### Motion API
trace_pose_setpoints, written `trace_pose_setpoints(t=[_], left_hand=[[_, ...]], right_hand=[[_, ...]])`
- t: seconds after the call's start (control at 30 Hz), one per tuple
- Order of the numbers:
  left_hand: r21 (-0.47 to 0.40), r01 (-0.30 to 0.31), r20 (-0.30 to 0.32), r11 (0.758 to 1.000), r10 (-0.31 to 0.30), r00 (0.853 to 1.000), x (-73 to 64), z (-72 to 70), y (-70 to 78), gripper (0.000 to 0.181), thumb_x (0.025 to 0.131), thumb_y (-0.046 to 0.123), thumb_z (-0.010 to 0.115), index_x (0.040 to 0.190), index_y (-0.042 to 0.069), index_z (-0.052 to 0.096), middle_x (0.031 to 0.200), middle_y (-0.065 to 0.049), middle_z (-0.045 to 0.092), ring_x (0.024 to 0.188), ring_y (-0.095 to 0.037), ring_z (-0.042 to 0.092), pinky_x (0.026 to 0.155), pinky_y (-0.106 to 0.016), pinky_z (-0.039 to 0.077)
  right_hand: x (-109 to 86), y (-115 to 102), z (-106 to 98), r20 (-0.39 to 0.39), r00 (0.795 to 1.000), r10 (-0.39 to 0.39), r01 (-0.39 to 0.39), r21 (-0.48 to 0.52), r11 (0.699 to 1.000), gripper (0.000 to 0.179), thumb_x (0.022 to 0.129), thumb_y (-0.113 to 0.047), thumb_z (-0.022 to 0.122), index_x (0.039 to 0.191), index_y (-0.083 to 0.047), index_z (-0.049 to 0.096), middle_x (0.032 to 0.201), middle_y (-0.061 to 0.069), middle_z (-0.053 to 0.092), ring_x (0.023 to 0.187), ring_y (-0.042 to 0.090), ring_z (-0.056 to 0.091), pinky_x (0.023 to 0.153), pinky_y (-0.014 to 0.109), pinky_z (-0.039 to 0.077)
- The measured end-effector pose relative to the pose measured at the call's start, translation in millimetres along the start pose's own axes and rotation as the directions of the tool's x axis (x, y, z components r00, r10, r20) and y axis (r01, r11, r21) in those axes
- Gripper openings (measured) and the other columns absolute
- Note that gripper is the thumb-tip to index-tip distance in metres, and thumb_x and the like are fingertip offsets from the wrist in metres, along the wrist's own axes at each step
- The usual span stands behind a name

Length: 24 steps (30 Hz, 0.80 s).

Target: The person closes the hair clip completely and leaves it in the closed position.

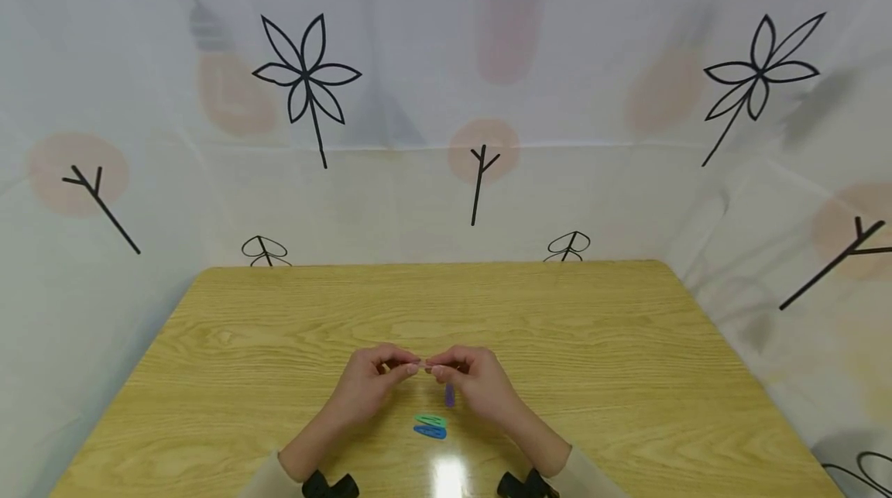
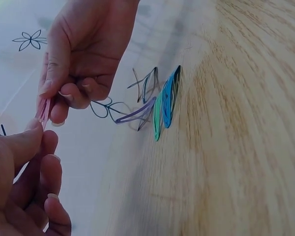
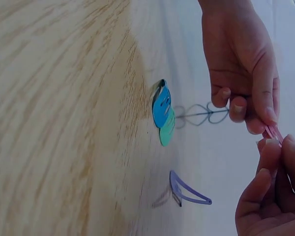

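Observation:
A pink snap hair clip (image 2: 44, 112) is pinched between both hands, just above the table. My left hand (image 1: 368, 383) grips one end with thumb and forefinger, and my right hand (image 1: 481, 383) pinches the other end; the fingertips hide much of the clip. Below the right hand is a purple snap hair clip (image 3: 173, 181), its frame and tongue bent apart. Nearer me lie a green snap hair clip (image 1: 430, 420) and a blue snap hair clip (image 1: 430, 432), side by side and close together.
The wood-grain table (image 1: 279, 312) stretches out on all sides of the hands. Behind it and along both sides hangs a pale cloth (image 1: 404, 204) printed with leaves and twigs. Dark wrist straps (image 1: 331, 485) show at the bottom of the head view.

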<state>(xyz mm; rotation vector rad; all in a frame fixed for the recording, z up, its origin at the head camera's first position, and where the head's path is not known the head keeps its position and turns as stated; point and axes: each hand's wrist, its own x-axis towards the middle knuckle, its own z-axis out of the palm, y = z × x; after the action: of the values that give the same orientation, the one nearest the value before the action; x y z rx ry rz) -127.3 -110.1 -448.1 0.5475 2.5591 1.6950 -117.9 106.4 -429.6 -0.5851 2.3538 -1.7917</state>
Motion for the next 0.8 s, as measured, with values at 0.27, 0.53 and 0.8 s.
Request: trace_pose_setpoints(t=[0.27,0.53,0.8], left_hand=[[-0.049,-0.006,0.073,0.999,0.01,0.997,-0.8,-2.9,0.8,0.011,0.094,0.022,0.07,0.097,0.017,0.079,0.092,0.004,0.073,0.08,-0.021,0.065,0.066,-0.027,0.05],[-0.131,0.001,0.101,0.991,0.013,0.995,-2.7,-3.6,0.5,0.012,0.095,0.014,0.068,0.1,0.01,0.078,0.095,-0.001,0.073,0.083,-0.025,0.065,0.069,-0.031,0.053],[-0.137,-0.019,0.118,0.99,0.035,0.992,-1.1,-4.0,-2.9,0.012,0.094,0.015,0.069,0.1,0.008,0.078,0.092,-0.003,0.073,0.079,-0.013,0.062,0.067,-0.027,0.051]], right_hand=[[0.4,13.4,-2.0,0.024,1.0,-0.013,0.012,0.042,0.999,0.012,0.096,-0.007,0.065,0.102,-0.006,0.075,0.099,0.005,0.073,0.092,0.035,0.067,0.08,0.042,0.055],[0.4,13.5,-2.3,0.041,0.999,-0.004,0.0,0.079,0.997,0.011,0.096,-0.005,0.065,0.101,-0.004,0.075,0.099,0.008,0.074,0.094,0.04,0.066,0.081,0.038,0.056],[-1.0,13.3,-3.4,0.056,0.998,-0.001,-0.004,0.103,0.995,0.013,0.097,-0.006,0.064,0.102,-0.003,0.075,0.101,0.011,0.073,0.095,0.039,0.066,0.081,0.04,0.055]])
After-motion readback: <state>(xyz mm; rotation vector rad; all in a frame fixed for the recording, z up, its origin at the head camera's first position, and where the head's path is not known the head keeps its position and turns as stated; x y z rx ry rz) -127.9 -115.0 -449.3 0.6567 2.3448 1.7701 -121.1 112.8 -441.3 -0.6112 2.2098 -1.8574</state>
